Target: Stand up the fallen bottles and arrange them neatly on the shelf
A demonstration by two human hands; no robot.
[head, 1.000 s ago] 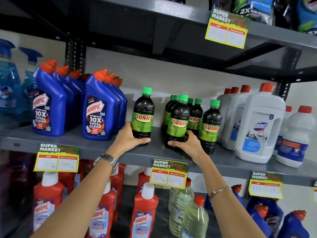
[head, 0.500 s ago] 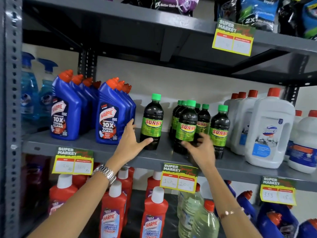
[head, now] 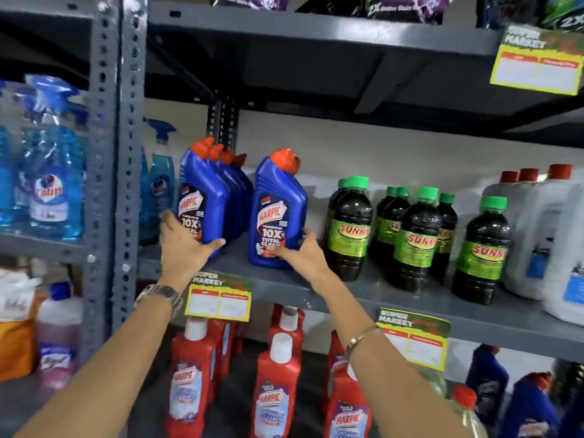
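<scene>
Bare forearms, silver metal wristwatch point(head: 159, 295) on left, thin bangle point(head: 361, 336) on right

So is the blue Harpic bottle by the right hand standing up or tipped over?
Upright. The blue Harpic bottle stands on its base on the shelf, orange cap on top, with the right hand against its lower part.

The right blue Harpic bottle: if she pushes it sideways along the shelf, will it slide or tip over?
The right Harpic bottle is tall and narrow with an angled neck, so a high push would probably tip it. The right hand touches it low, which should make it slide on the smooth-looking shelf. It seems rigid plastic, unlikely to buckle.
</scene>
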